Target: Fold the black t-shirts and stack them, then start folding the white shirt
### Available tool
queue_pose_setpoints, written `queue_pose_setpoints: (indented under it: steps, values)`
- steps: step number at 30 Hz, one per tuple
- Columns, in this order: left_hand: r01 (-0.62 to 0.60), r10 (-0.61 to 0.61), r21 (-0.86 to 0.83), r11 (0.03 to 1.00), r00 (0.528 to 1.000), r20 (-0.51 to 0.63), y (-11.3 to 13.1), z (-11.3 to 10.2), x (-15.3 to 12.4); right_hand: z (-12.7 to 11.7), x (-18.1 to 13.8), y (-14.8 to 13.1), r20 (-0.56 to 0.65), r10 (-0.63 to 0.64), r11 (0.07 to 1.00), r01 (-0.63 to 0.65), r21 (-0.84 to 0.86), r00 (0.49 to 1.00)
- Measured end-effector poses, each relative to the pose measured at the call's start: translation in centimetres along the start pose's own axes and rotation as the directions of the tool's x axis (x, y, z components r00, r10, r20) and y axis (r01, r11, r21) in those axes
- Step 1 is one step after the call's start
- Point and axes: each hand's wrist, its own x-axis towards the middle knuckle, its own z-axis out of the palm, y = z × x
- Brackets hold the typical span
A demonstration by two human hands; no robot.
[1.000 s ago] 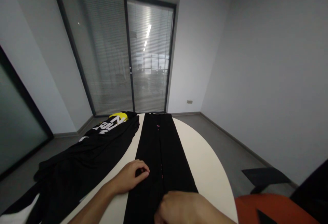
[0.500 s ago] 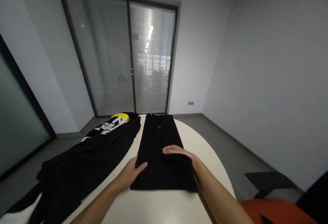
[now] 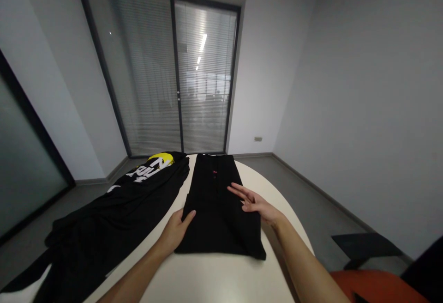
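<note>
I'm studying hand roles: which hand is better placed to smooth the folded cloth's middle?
Probably the right hand: open, its fingers nearer the middle of the folded cloth, while the left hand is at the left edge, thumb on top.

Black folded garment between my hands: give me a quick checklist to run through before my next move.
1. Left hand at the garment's left edge: ok, thumb on top; fingers' hold, cannot tell.
2. Right hand free of a grip: ok, fingers extended over the right side.
3. Near edge straight: not ok, its right corner juts out.
4. Layers flush on the left: not ok, a small step shows beyond the left hand.
5. Printed garment clear of the folded one: ok, a strip of table shows between.
6. Far end fully on the table: cannot tell.
</note>
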Motion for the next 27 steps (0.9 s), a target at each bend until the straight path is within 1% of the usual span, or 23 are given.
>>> queue_pose_setpoints:
  steps: [2,4,6,8,10,12,14,15,16,18,21,23,25,27]
  values:
    - [-0.016,0.016,0.029,0.999,1.0,-0.011,-0.5,0.1,0.5,-0.3,0.8,0.6,-0.142,0.028,0.995,-0.041,-0.095,0.99]
    - [-0.044,0.045,0.063,0.997,0.999,-0.015,-1.1,0.1,0.8,-0.8,1.3,1.3,-0.274,0.095,0.971,-0.15,-0.188,0.957]
    - [-0.08,0.083,0.093,0.992,0.996,-0.024,-1.7,0.0,0.9,-1.2,1.0,1.6,-0.348,0.118,0.929,-0.227,-0.291,0.93]
    - [-0.101,0.108,0.143,0.985,0.993,-0.048,-2.1,-0.1,0.8,-1.6,0.3,1.6,-0.342,0.105,0.887,-0.244,-0.393,0.934]
    - [-0.097,0.113,0.213,0.972,0.991,-0.067,-2.2,-0.3,0.7,-2.0,-0.7,1.1,-0.323,0.119,0.829,-0.273,-0.488,0.939]
    - [-0.081,0.101,0.259,0.962,0.993,-0.065,-2.1,-0.5,0.5,-2.2,-1.5,0.3,-0.365,0.175,0.735,-0.368,-0.57,0.915]
    - [-0.076,0.093,0.263,0.962,0.994,-0.05,-1.9,-0.5,0.5,-2.2,-2.3,-0.5,-0.412,0.241,0.655,-0.461,-0.599,0.878]
    - [-0.077,0.092,0.256,0.964,0.995,-0.044,-1.8,-0.5,0.5,-2.2,-2.6,-0.8,-0.411,0.276,0.644,-0.485,-0.592,0.869]
    - [-0.079,0.093,0.25,0.965,0.995,-0.043,-1.8,-0.5,0.5,-2.1,-2.8,-1.1,-0.384,0.311,0.657,-0.488,-0.574,0.87]
    - [-0.082,0.097,0.246,0.966,0.994,-0.051,-2.0,-0.4,0.5,-1.9,-3.1,-1.3,-0.291,0.35,0.717,-0.455,-0.529,0.89]
    - [-0.084,0.1,0.225,0.971,0.993,-0.061,-2.5,-0.3,0.4,-1.4,-3.1,-1.2,-0.211,0.306,0.81,-0.371,-0.455,0.928]
    - [-0.088,0.098,0.176,0.98,0.994,-0.052,-2.7,-0.2,0.4,-1.2,-2.7,-0.9,-0.205,0.213,0.87,-0.281,-0.404,0.955]
    - [-0.098,0.102,0.11,0.989,0.994,-0.033,-2.6,-0.2,0.4,-1.3,-2.0,-0.6,-0.231,0.064,0.91,-0.152,-0.386,0.971]
    - [-0.113,0.115,0.053,0.992,0.993,-0.034,-2.4,-0.3,0.7,-1.5,-1.3,-0.2,-0.281,-0.104,0.911,-0.022,-0.413,0.954]
